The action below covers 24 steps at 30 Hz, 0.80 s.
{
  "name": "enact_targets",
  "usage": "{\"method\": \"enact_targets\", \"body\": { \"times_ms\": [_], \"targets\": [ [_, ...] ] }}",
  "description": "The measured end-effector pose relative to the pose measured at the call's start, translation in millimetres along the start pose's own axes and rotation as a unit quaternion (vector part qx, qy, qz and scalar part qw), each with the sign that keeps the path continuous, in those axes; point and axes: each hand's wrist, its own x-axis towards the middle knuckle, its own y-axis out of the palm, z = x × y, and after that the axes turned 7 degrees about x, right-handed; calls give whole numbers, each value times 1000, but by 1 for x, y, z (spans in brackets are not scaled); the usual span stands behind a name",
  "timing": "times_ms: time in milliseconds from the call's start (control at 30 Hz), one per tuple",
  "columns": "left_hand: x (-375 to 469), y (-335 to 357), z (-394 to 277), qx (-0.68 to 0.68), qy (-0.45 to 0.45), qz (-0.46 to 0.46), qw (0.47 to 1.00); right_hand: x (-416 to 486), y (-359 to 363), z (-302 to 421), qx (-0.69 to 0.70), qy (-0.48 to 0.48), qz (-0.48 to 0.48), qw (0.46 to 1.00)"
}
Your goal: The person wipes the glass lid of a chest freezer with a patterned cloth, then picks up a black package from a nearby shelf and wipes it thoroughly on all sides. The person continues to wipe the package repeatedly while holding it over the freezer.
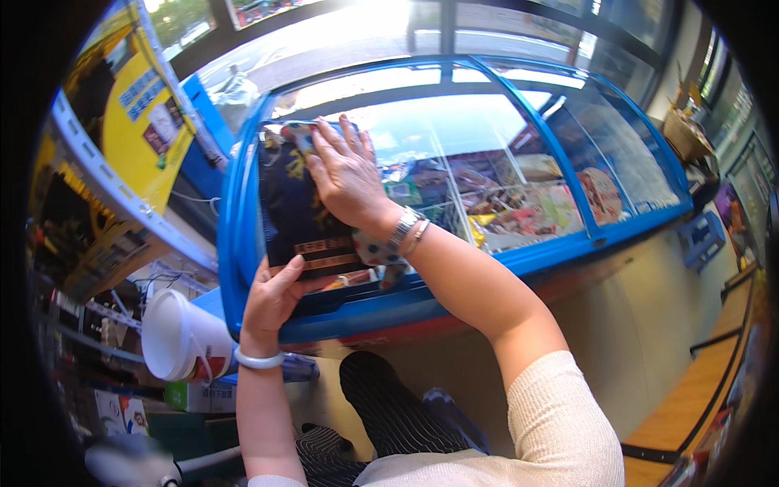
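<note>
A black package with gold writing stands tilted over the left end of a blue chest freezer with a glass top. My left hand grips its lower edge, thumb on the front face. Flat across the upper right of the package lies my right hand, fingers pointing up and slightly spread. A dotted cloth shows beneath my right wrist, and a patterned piece also shows by the fingertips; whether both belong to one cloth I cannot tell. Packaged goods are visible through the glass.
To the left are a white plastic bucket, a metal shelf frame and a yellow sign. A blue stool stands beyond the freezer's right end. Wooden shelving runs along the lower right. Large windows rise behind the freezer.
</note>
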Motion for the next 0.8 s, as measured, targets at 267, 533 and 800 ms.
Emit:
{"method": "enact_targets", "body": {
  "times_ms": [267, 533, 800],
  "targets": [
    [4, -12, 5, -82, 35, -9, 996, -20, 8, 27, 47, -93, 100, 989],
    [4, -17, 1, -180, 60, -126, 974, -38, 10, 55, 81, -158, 258, 950],
    [3, -19, 4, -150, 61, -117, 980, -38, 11, 53, 89, -200, 225, 950]
  ]
}}
